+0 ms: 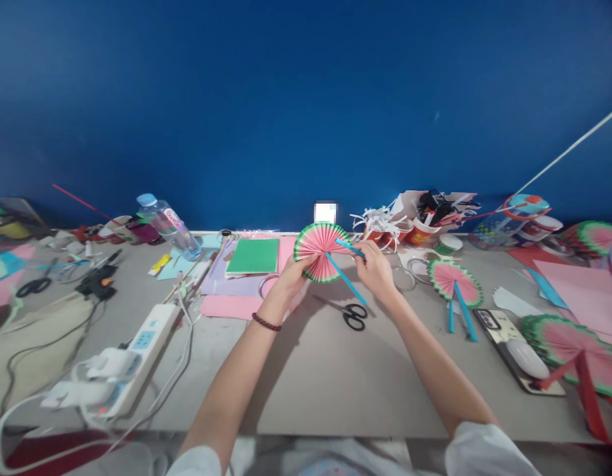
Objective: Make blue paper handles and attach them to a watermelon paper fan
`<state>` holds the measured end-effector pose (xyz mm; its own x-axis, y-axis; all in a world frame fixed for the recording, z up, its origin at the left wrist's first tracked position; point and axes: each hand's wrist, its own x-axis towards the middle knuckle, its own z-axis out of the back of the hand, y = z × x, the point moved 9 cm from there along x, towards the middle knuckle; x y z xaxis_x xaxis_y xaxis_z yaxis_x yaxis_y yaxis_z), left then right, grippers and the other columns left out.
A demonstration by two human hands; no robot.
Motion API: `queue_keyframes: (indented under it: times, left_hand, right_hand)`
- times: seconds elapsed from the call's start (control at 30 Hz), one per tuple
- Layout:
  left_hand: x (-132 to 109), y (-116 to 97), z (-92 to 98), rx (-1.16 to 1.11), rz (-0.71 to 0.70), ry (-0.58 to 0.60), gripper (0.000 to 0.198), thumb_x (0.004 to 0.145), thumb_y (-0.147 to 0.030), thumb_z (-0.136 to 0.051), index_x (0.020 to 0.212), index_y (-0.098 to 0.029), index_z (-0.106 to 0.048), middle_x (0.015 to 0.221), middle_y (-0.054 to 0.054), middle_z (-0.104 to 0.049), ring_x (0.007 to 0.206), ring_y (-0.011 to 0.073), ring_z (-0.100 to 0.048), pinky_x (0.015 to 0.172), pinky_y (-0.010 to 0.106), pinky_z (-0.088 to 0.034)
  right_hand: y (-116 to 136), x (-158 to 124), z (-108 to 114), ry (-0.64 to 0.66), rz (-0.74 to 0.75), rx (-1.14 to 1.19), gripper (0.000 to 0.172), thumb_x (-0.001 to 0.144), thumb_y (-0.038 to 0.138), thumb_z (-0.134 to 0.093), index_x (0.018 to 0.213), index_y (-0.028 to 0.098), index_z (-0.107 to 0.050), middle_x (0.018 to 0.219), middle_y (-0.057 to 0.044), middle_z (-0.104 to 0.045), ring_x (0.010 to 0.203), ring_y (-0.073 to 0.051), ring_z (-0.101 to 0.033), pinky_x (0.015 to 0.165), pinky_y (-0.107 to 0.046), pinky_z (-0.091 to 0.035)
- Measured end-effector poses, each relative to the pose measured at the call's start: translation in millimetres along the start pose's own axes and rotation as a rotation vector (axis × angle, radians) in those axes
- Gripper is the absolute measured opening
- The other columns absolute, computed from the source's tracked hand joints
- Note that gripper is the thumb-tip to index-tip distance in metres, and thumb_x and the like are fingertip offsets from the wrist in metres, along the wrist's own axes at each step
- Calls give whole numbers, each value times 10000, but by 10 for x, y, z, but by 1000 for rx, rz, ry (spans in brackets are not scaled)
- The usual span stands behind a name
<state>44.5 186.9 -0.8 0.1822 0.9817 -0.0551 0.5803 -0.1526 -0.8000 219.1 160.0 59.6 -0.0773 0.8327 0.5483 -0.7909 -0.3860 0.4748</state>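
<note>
A round pleated paper fan (321,240), pink with a green and white rim, is held up above the middle of the table. My left hand (292,277) is closed on the fan's lower left side, its thumb over the pleats. Between the fingers of my right hand (376,266) is a blue paper strip (348,247), whose far end lies over the fan's right part. A second blue strip (349,282) slants down to the right from the fan's centre. Below the fan, black-handled scissors (354,317) lie on the table, apart from both hands.
On the right lie another watermelon-coloured fan (457,281), a phone (491,320) with a white mouse (528,359) on it, and more fans. To the left are a power strip (149,337) with cables, a glue gun (98,281), a bottle (171,225) and a green pad (253,256).
</note>
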Motion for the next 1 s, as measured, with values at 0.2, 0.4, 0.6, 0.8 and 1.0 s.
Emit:
queue_keyframes:
  times: [0.2, 0.4, 0.6, 0.8, 1.0]
  left_hand:
    - [-37, 39, -46, -44, 133, 38, 207, 587, -160, -779, 780, -136, -709, 831, 67, -732, 836, 206, -670, 822, 311, -486]
    - [-54, 59, -44, -195, 147, 33, 169, 628, -193, -715, 791, -150, -699, 815, 45, -724, 798, 186, -660, 777, 293, -486]
    - [-63, 89, 9, -212, 9, -158, 191, 641, -280, -715, 791, -171, -670, 791, 19, -710, 839, 196, -656, 788, 300, -490]
    - [-116, 210, -10, -10, 65, -184, 353, 562, -256, -803, 883, -164, -688, 888, 75, -724, 917, 235, -655, 805, 339, -505]
    - [-106, 172, 18, -109, 72, -225, 306, 585, -215, -799, 860, -141, -686, 915, 78, -722, 909, 205, -659, 823, 306, -508]
  right_hand:
    - [-23, 8, 46, -30, -10, 34, 203, 819, 159, -422, 946, 208, -573, 1012, -92, -603, 920, -240, -574, 742, -338, -454]
    - [2, 15, 61, -59, 8, 110, 170, 821, 166, -429, 899, 201, -575, 930, -87, -595, 891, -233, -570, 756, -341, -453]
    - [12, -15, 68, -94, -31, 94, 154, 815, 179, -438, 873, 212, -578, 922, -82, -601, 890, -239, -566, 737, -346, -453]
    - [-10, -27, 57, -93, -56, 26, 169, 810, 183, -432, 902, 215, -571, 937, -87, -597, 893, -244, -562, 733, -346, -449]
    - [4, -19, 36, -65, -38, 40, 179, 799, 163, -436, 906, 207, -573, 939, -85, -598, 893, -240, -565, 733, -338, -444]
